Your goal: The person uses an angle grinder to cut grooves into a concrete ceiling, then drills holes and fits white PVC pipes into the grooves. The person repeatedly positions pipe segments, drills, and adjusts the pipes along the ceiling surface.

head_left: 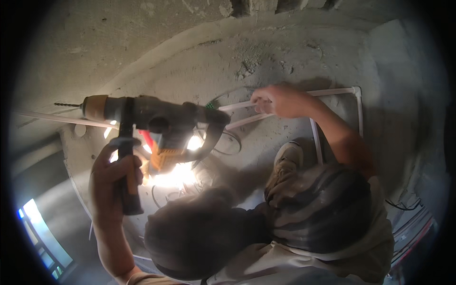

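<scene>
Drill [161,116] held at left, right grip [284,100] by the pale pipe [236,105]

From my end, the near side is tight: the person's knees [318,209] fill it, with a shoe [289,154] planted just beyond. I see more open room on the far side, where concrete floor [304,64] stretches past the pipe, marked by loose rubble [249,61]. A glaring light [173,179] sits behind the drill's near edge, and a thin cable loop [229,144] lies to its right.

My left grip [107,173] is wrapped around the drill's side handle [128,183]; the bit [69,104] points left. My right grip has curled fingers over the pipe; whether they close on it, I cannot tell.
</scene>
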Available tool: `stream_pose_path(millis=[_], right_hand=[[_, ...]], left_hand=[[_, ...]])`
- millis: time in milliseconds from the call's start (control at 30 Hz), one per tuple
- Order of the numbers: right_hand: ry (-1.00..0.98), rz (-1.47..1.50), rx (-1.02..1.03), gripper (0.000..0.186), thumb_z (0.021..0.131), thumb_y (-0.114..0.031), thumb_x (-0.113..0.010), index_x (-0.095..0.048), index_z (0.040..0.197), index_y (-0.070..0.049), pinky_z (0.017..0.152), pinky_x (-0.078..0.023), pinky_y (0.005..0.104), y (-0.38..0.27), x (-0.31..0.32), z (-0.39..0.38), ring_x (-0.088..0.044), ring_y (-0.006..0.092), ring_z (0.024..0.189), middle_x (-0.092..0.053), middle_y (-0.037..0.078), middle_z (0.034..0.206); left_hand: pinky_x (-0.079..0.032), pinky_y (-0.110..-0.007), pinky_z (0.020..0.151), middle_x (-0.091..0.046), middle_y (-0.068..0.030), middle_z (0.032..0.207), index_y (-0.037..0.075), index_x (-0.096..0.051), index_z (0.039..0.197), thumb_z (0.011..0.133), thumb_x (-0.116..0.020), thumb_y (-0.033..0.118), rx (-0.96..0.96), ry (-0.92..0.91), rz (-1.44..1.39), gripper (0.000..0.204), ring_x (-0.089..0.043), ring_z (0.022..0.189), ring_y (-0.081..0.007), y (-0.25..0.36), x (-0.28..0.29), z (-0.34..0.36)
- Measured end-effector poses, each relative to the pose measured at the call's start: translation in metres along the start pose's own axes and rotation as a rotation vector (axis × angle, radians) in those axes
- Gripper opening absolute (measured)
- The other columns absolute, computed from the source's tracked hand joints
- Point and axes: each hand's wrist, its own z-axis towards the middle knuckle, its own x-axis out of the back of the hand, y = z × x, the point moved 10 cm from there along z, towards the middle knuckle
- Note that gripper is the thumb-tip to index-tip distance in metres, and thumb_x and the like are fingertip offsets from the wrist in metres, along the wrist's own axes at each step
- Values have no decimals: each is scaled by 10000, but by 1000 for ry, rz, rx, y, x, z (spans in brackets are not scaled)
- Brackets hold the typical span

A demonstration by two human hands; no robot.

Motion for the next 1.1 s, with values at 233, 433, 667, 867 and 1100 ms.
stream_pose_path(millis=[233,433,667,867,1100], right_hand=[[514,266,379,553,978,-321,-745,-583,1424,-37,1060,-498,419,-79,77,-9,-637,274,1244,-665,178,1356],[820,-134,594,922,908,-406,-813,-339,1594,-11,1213,-357,448,-162,99,-16,-463,357,1441,-480,235,1538],[905,202,479,715,812,-266,-910,-526,1342,22,862,-542,342,-114,134,-18,-679,195,958,-692,122,1087],[615,543,526,469,775,-263,-946,-652,1084,-69,884,-517,313,-86,130,10,-635,114,980,-677,14,1037],[681,514,473,587,715,-291,-970,-626,1124,-47,886,-497,367,-76,127,5,-632,207,966,-668,91,1022]], left_hand=[[-536,-305,726,-690,-130,947,-46,-544,1316,935,-693,109,-730,99,197,437,-655,780,-170,13,-110,70],[-525,-319,796,-655,-160,1137,-5,-222,1497,986,-737,197,-689,-299,-95,753,-649,973,-179,1,-213,71],[-545,-288,775,-730,-112,1124,-5,-585,1404,921,-791,139,-910,-265,315,545,-689,920,-151,95,-185,71],[-497,-383,963,-563,-124,1422,25,-553,1447,864,-863,216,-1288,-452,460,687,-581,1228,-234,163,-221,57],[-490,-285,706,-679,-128,1076,-29,-615,1137,910,-844,255,-1208,-274,734,430,-657,883,-173,111,-227,52]])
